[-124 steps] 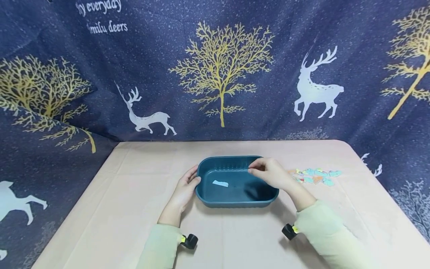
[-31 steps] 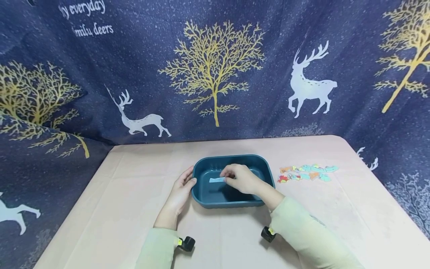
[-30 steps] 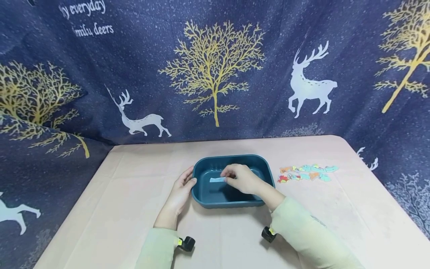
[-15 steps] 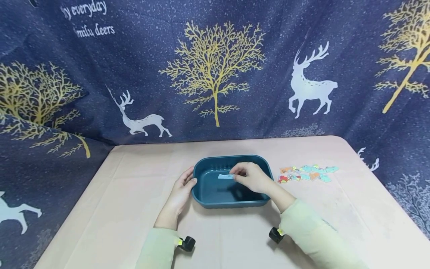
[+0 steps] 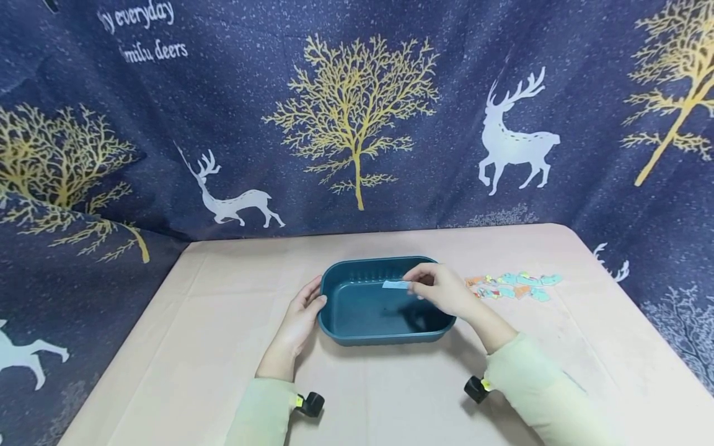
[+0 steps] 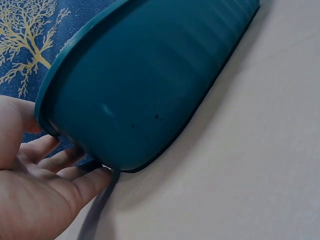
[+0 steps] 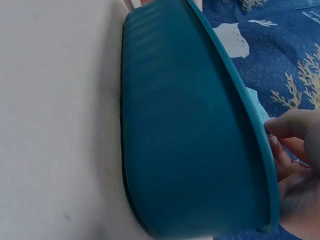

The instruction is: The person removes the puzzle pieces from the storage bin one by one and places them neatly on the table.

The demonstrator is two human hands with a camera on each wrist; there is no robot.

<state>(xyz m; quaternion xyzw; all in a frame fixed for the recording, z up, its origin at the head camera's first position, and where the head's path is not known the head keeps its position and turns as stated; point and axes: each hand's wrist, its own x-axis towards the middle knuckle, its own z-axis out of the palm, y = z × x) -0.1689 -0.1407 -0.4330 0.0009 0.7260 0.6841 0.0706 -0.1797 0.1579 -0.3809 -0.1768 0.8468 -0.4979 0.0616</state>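
A dark teal plastic basin (image 5: 362, 313), oblong with rounded corners, stands on the table. My left hand (image 5: 298, 319) holds its left end, the thumb at the rim and the fingers against the outer wall; the left wrist view shows this hand (image 6: 45, 185) close up. Over the right half of the basin my right hand (image 5: 449, 291) pinches a pale blue strip of paper (image 5: 393, 285) between thumb and fingertips. From the right wrist, the strip (image 7: 256, 102) pokes out above the basin rim. No other piece shows on the visible part of the basin floor.
Several flat cut-out pieces (image 5: 524, 285), turquoise, orange and yellow, lie in two rows right of the basin. A pale cloth covers the table (image 5: 223, 334). Behind it hangs a dark blue curtain (image 5: 435, 204) printed with deer and trees.
The strip lay on the basin floor at first. My right hand has taken hold of it, lifted it and carried it to the right. My left hand has stayed on the basin.
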